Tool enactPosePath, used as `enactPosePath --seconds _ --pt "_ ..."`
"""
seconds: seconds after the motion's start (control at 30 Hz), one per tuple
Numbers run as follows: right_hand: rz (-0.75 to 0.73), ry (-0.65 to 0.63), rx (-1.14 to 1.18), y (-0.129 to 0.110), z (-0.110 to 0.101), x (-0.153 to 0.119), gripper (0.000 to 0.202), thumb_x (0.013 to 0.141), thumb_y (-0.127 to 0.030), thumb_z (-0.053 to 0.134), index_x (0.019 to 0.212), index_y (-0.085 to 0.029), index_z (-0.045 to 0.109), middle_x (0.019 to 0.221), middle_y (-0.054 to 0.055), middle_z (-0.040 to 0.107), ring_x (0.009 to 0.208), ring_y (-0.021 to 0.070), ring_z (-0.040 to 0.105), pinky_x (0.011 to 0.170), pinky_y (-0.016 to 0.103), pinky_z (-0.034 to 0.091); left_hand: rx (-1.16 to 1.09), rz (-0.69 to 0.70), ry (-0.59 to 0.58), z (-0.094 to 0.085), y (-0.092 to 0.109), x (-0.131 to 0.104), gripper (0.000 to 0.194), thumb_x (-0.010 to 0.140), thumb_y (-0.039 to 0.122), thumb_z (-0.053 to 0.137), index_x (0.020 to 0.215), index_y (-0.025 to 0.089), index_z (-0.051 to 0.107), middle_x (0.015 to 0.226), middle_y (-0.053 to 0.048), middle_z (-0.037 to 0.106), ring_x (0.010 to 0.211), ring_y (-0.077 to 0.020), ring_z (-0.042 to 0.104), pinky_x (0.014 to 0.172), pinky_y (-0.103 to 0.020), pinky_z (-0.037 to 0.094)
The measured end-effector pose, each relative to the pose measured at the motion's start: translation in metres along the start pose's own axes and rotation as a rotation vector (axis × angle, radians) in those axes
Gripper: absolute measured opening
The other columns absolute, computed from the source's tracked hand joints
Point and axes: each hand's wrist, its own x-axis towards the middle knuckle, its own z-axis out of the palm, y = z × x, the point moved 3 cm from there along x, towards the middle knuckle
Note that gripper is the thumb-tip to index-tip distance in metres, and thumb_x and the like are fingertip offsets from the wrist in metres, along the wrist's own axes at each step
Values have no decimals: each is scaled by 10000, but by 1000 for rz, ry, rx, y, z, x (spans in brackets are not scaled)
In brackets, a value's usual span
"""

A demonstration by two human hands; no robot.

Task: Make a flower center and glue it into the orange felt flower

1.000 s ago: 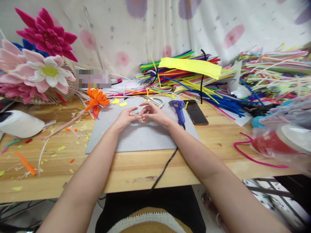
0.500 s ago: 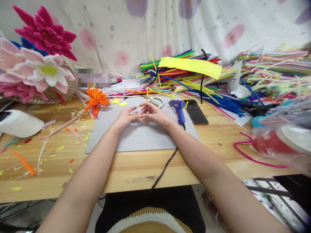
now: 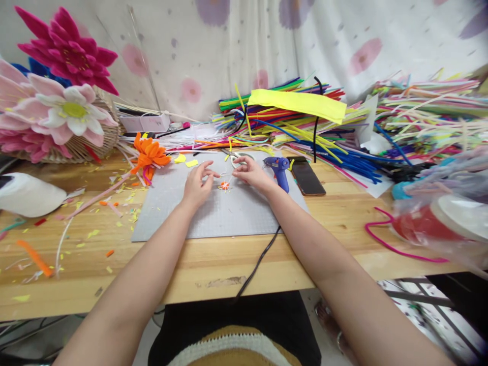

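A small orange-and-white piece (image 3: 224,186) with thin strands sticking out lies on the grey cutting mat (image 3: 163,221). To its left, my left hand (image 3: 197,185) hovers with fingers apart and nothing visible in them. On the other side is my right hand (image 3: 251,175), its fingers loosely curled and apart, close to the piece without clearly touching it. Scissors (image 3: 247,154) lie just behind my right hand, partly covered by it. A blue glue gun (image 3: 281,174) rests to the right of that hand.
A phone (image 3: 309,178) lies right of the mat. Bundles of coloured pipe cleaners (image 3: 335,152) fill the back. An orange fuzzy flower (image 3: 150,155) stands at the mat's left corner, near yellow scraps (image 3: 191,163). A black cord (image 3: 259,262) crosses the table's front edge.
My hands have drawn apart, the left moving left and the right moving right. The small orange-and-white piece, pinched between them before, now shows uncovered on the mat.
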Motion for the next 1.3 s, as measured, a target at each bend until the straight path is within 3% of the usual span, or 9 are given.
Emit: enactPosePath --seconds 0.13,0.3,0.53,1.3 --pt "47 43 -10 2 7 0 369 628 -217 637 938 -220 436 675 -70 566 437 36 397 399 166 274 105 113 -29 -2 5 -2 550 708 91 436 1246 196 482 921 -40 708 1092 -202 555 1042 -425 292" --pt "94 90 -31 2 16 1 316 639 -142 617 879 -219 427 625 -86 569 457 46 442 454 176 324 139 202 -42 -2 7 -1 641 628 50 411 1257 158 474 872 -43 717 1088 -206 552 1044 -433 292" --pt "46 131 -64 10 18 6 309 639 -117 618 858 -216 424 602 -99 567 568 80 553 637 234 432 237 285 -131 2 8 -2 654 632 49 398 1276 152 459 869 -20 725 1101 -186 549 1079 -444 269" --pt "1 147 -241 17 18 9 306 643 -128 618 876 -212 438 643 -72 589 641 107 587 672 270 458 291 261 -243 9 0 1 665 631 44 400 1283 154 468 874 3 739 1132 -182 548 1077 -495 268"
